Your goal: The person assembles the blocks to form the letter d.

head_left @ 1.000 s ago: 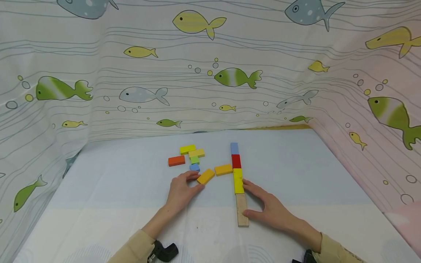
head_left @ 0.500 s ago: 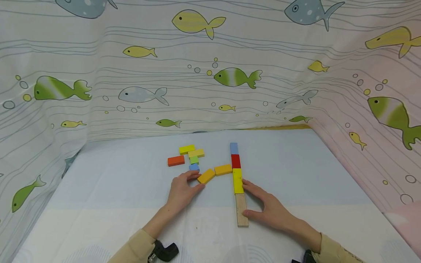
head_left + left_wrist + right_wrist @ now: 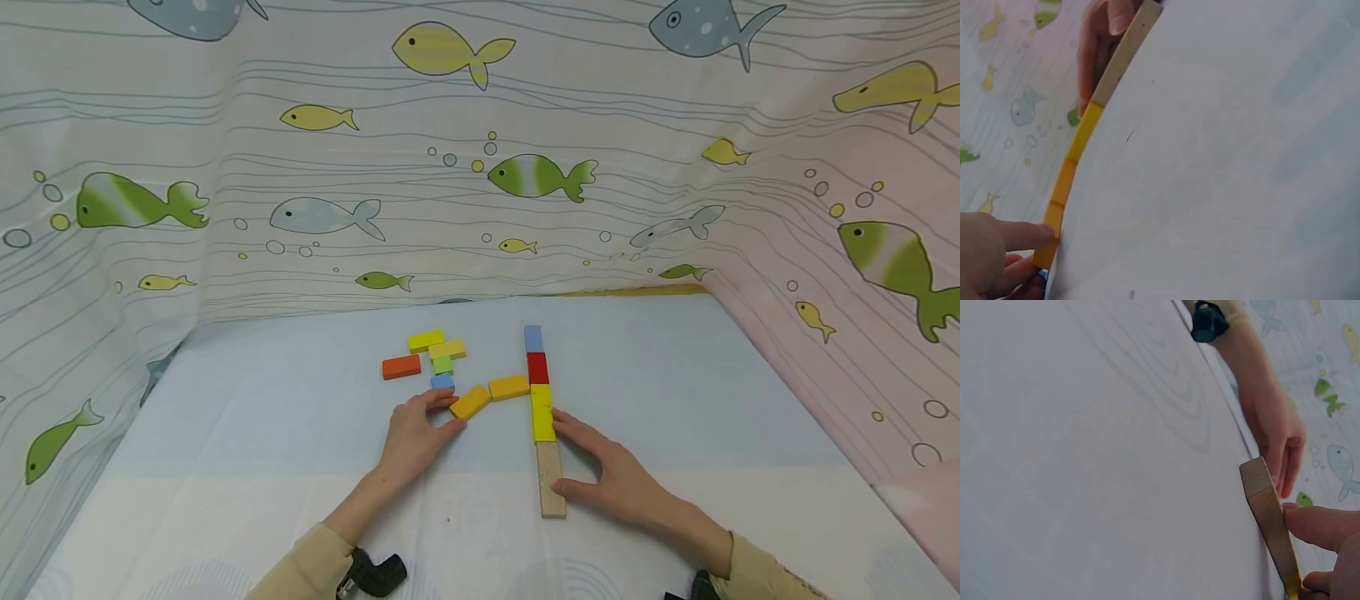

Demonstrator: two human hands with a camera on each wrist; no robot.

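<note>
- Grip status: left hand (image 3: 420, 429) clamped on near orange block (image 3: 470, 402), thumb on near side, fingers at far-left end.
- Right hand (image 3: 630, 483): thumb and fingers apart, nothing enclosed. Thumb on wood block (image 3: 551, 479), fingertips on right flank of yellow section (image 3: 543, 417).
- Near orange block sits angled in left grip. Far orange block (image 3: 509, 387) is just right of it, between the 2 hands; its right end looks butted against the column.
- Column runs away from right hand: wood, yellow, red block (image 3: 537, 368), far blue block (image 3: 533, 338).
- My read: pinch at the end lets left hand tune the angle; right hand braces the column against sideways push.
- Beyond left fingertips: small blue block (image 3: 442, 381), contact can't tell. Then green block (image 3: 443, 364), 2 yellowish blocks, orange-red block (image 3: 401, 367). Tight going that way, bump risk.
- Most room: cloth (image 3: 675, 400) outboard of right hand, plus near side between both wrists. Far table edge and fish-print curtain (image 3: 450, 187) well past both grips.
</note>
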